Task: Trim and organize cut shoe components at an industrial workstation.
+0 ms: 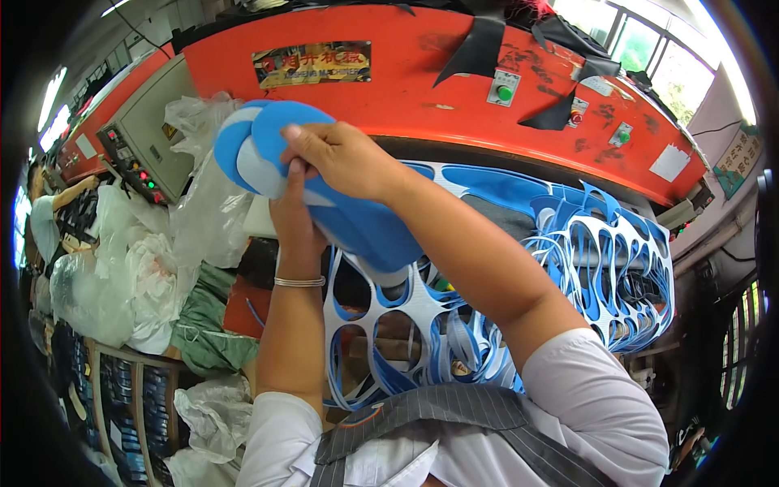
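Observation:
A fanned stack of blue and white sole-shaped foam sheets [357, 231] is held up in front of me, tilted toward the upper left. My left hand [294, 211] grips it from below along its near edge, with a metal bangle on that wrist. Across the top lies my right hand [345, 158], closed on the soles with its thumb pressed on the uppermost blue one. The fingers under the stack are partly hidden. Below and to the right, cut-out blue and white foam sheets [580, 243] full of sole-shaped holes hang in layers over the machine's front.
A large red machine [406, 89] with a green button [505, 93] and a red button [575, 118] spans the back. Clear plastic bags [105, 284], a green sack [213, 325] and a wooden rack [138, 390] stand at left. Another person [45, 215] works at far left.

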`<state>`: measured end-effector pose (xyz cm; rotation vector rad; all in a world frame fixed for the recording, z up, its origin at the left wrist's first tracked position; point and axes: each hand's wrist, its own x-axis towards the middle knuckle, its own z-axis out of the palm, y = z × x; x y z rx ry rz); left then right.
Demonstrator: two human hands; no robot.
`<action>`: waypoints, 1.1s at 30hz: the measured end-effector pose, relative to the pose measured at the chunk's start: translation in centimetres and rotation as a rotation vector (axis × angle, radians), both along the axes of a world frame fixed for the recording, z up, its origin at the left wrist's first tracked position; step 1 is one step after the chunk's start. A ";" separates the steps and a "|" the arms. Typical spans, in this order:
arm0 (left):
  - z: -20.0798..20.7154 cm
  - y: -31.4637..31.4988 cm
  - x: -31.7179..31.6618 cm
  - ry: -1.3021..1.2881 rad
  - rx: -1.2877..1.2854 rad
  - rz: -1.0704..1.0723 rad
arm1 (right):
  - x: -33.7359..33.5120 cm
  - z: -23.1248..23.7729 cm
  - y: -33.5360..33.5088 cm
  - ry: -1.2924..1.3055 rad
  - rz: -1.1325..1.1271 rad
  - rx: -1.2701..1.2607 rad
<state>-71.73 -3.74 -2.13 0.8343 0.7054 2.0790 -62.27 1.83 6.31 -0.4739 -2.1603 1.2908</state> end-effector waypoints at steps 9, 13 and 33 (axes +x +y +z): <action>-3.7 -4.2 -9.9 -0.160 -0.169 0.390 | 2.3 -14.5 2.9 -0.986 -0.485 0.452; -6.8 -0.4 -10.0 0.074 -0.207 0.464 | 2.1 -20.1 0.3 -1.031 -0.540 0.472; -8.8 2.3 -8.0 0.232 -0.361 0.529 | 13.8 -2.1 0.5 0.280 -0.381 0.085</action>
